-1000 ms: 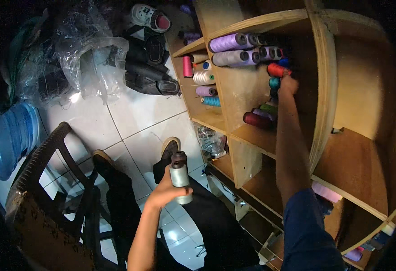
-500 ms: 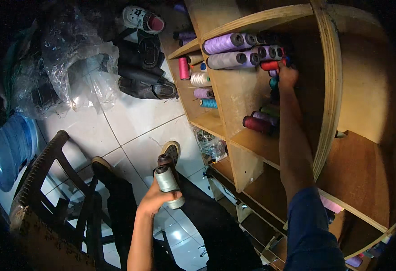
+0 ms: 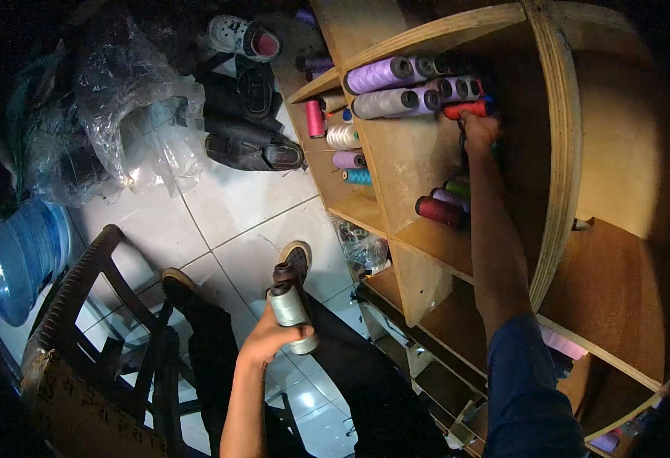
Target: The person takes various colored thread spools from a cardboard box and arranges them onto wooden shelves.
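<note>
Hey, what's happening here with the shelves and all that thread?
A person stands at a wooden shelf unit stocked with thread spools. The right hand reaches into an upper compartment, touching a red spool beside the purple spools. The left hand holds a pale grey-green spool low over the tiled floor.

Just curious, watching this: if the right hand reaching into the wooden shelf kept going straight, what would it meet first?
Probably the red thread spool at the fingertips of the right hand, then the stacked lilac thread cones beside it; depth is unclear.
</note>
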A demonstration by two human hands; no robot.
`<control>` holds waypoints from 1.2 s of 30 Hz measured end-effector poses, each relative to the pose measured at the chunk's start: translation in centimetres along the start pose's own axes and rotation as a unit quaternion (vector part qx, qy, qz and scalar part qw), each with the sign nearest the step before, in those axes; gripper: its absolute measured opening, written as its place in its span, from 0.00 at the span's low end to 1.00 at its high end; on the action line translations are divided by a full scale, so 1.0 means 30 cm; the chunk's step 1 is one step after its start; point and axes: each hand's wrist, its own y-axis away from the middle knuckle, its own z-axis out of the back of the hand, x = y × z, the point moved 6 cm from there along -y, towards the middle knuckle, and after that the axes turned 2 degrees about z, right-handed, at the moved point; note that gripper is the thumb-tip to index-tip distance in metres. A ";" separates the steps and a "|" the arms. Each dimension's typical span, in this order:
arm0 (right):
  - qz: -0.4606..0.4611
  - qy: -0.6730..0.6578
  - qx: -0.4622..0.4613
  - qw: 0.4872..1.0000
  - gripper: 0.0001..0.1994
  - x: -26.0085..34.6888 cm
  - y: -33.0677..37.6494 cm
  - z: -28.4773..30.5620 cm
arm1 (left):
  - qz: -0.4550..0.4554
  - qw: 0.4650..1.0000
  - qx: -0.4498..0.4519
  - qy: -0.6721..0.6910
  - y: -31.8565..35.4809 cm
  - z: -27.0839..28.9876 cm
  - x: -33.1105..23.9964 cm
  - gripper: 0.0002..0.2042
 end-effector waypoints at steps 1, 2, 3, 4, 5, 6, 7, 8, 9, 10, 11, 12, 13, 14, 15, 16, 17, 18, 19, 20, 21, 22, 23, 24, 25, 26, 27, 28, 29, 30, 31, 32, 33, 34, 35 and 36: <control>0.018 -0.029 -0.014 0.999 0.14 0.013 -0.039 0.010 | -0.007 1.000 0.008 0.004 -0.003 -0.013 -0.009 0.36; 0.006 -0.029 -0.013 0.999 0.14 -0.018 -0.001 0.003 | -0.003 1.000 0.001 -0.001 -0.009 -0.013 -0.006 0.37; -0.051 0.065 -0.006 0.997 0.14 -0.024 0.037 -0.014 | -0.001 1.000 -0.008 -0.005 0.002 -0.004 -0.014 0.37; -0.106 0.159 0.001 0.982 0.14 -0.026 0.074 -0.024 | 0.003 1.000 -0.015 -0.008 0.012 0.003 -0.024 0.37; -0.105 0.160 0.001 0.982 0.14 -0.006 0.072 -0.023 | 0.015 1.000 -0.014 -0.005 0.019 -0.004 -0.036 0.37; -0.112 0.173 0.004 0.979 0.14 0.010 0.067 -0.018 | 0.026 1.000 -0.013 -0.001 0.020 -0.011 -0.039 0.37; -0.117 0.187 0.007 0.975 0.14 0.028 0.057 -0.011 | 0.025 1.000 -0.009 0.000 0.016 -0.019 -0.038 0.37; -0.122 0.184 0.008 0.975 0.14 0.054 0.079 -0.013 | 0.021 1.000 -0.013 0.002 0.025 -0.014 -0.046 0.37; -0.232 0.040 0.053 0.970 0.13 0.037 0.132 -0.035 | 0.019 1.000 -0.017 0.004 0.029 -0.006 -0.046 0.36; -0.336 -0.104 0.095 0.931 0.11 0.035 0.195 -0.070 | 0.021 1.000 -0.023 0.002 0.032 0.003 -0.038 0.36; -0.339 -0.107 0.096 0.930 0.11 0.068 0.213 -0.072 | 0.014 0.999 -0.031 -0.002 0.034 0.010 -0.031 0.36; -0.387 -0.152 0.080 0.906 0.10 0.077 0.237 -0.077 | 0.007 0.999 -0.037 -0.005 0.032 0.013 -0.028 0.35; -0.435 -0.198 0.064 0.876 0.08 0.085 0.272 -0.088 | 0.008 0.999 -0.040 -0.007 0.035 0.010 -0.036 0.35; -0.434 -0.197 0.062 0.877 0.08 0.081 0.271 -0.088 | 0.009 0.999 -0.038 -0.004 0.034 -0.006 -0.051 0.35; -0.423 -0.203 0.039 0.882 0.07 0.078 0.270 -0.085 | 0.010 0.999 -0.038 -0.001 0.034 -0.012 -0.059 0.34; -0.413 -0.210 0.016 0.886 0.08 0.074 0.272 -0.085 | 0.011 0.999 -0.039 -0.002 0.032 -0.007 -0.059 0.34; -0.410 -0.208 0.015 0.888 0.08 0.057 0.252 -0.083 | 0.011 1.000 -0.026 0.004 0.031 -0.015 -0.059 0.34; -0.408 -0.208 0.038 0.888 0.07 0.034 0.227 -0.085 | 0.012 1.000 -0.013 0.011 0.027 -0.025 -0.055 0.34; -0.405 -0.208 0.061 0.888 0.07 0.014 0.199 -0.079 | 0.012 1.000 -0.007 0.014 0.024 -0.036 -0.058 0.34; -0.408 -0.208 0.062 0.887 0.07 0.008 0.214 -0.073 | 0.014 1.000 -0.013 0.005 0.029 -0.033 -0.067 0.34; -0.387 -0.159 0.118 0.901 0.04 0.010 0.220 -0.064 | 0.014 1.000 -0.017 -0.003 0.031 -0.033 -0.073 0.34; -0.360 -0.107 0.173 0.911 0.03 0.014 0.222 -0.047 | 0.014 1.000 -0.015 -0.002 0.023 -0.033 -0.068 0.34; -0.359 -0.105 0.172 0.911 0.03 0.020 0.245 -0.020 | 0.002 1.000 -0.007 -0.004 0.012 -0.031 -0.062 0.35; -0.318 -0.178 0.157 0.918 0.02 0.051 0.301 -0.010 | -0.008 1.000 -0.003 -0.009 0.011 -0.024 -0.056 0.36; -0.269 -0.247 0.142 0.920 0.01 0.095 0.358 0.011 | -0.006 1.000 0.001 -0.007 0.009 -0.026 -0.050 0.36; -0.217 -0.317 0.125 0.915 0.02 0.149 0.424 0.029 | -0.005 1.000 0.018 -0.011 0.003 -0.033 -0.050 0.37; -0.162 -0.384 0.108 0.902 0.03 0.211 0.493 0.061 | -0.003 0.999 0.035 -0.014 -0.004 -0.042 -0.049 0.39; -0.262 -0.345 0.153 0.888 0.04 0.383 0.602 0.085 | -0.003 1.000 0.026 -0.015 0.032 -0.003 -0.062 0.39; -0.365 -0.296 0.207 0.858 0.05 0.551 0.738 0.131 | 0.016 0.999 0.040 0.002 0.050 0.023 -0.045 0.40; -0.455 -0.251 0.265 0.812 0.06 0.728 0.875 0.185 | 0.036 0.998 0.051 0.019 0.073 0.052 -0.027 0.42; -0.438 -0.217 0.401 0.775 0.10 0.791 0.925 0.223 | 0.028 0.997 0.064 0.023 0.071 0.028 -0.042 0.42; -0.356 -0.201 0.517 0.752 0.13 0.841 0.952 0.256 | 0.017 0.994 0.104 0.028 0.052 -0.021 -0.059 0.42; -0.277 -0.189 0.626 0.704 0.15 0.887 1.025 0.273 | 0.014 0.991 0.129 0.028 0.054 -0.033 -0.064 0.42; -0.261 -0.175 0.667 0.676 0.17 0.912 1.077 0.298 | 0.014 0.991 0.129 0.030 0.056 -0.032 -0.066 0.42; -0.243 -0.160 0.705 0.647 0.18 0.933 1.113 0.316 | 0.016 0.989 0.143 0.019 0.058 -0.036 -0.069 0.42; -0.242 -0.158 0.705 0.648 0.18 0.926 1.127 0.321 | 0.017 0.988 0.156 0.008 0.061 -0.038 -0.073 0.41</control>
